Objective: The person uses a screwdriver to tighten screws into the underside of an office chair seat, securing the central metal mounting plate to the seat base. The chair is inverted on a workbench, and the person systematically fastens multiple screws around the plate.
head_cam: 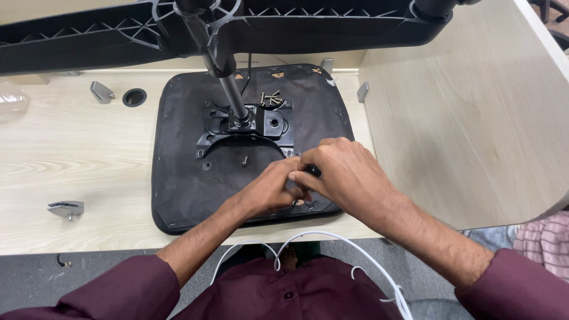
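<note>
Upside-down chair seat (189, 178) is lying flat on the worktop (77, 154), black mounting plate (246, 124) bolted near its middle with the gas column (228, 83) sticking up into the star base (89, 35). Both hands are bunched at the seat's near-right edge: right hand (349, 175) is closed around a small black tool handle (312, 171), left hand (269, 189) is pinched shut right beside it, touching the fabric. I can't see the tip.

My guess: keep the tool square to the seat and brace with the left so it doesn't skate. Spare screws (271, 98) sit behind the plate, one loose screw (245, 160) in front. The side panel (462, 118) crowds the right elbow; the left side has far more room.
</note>
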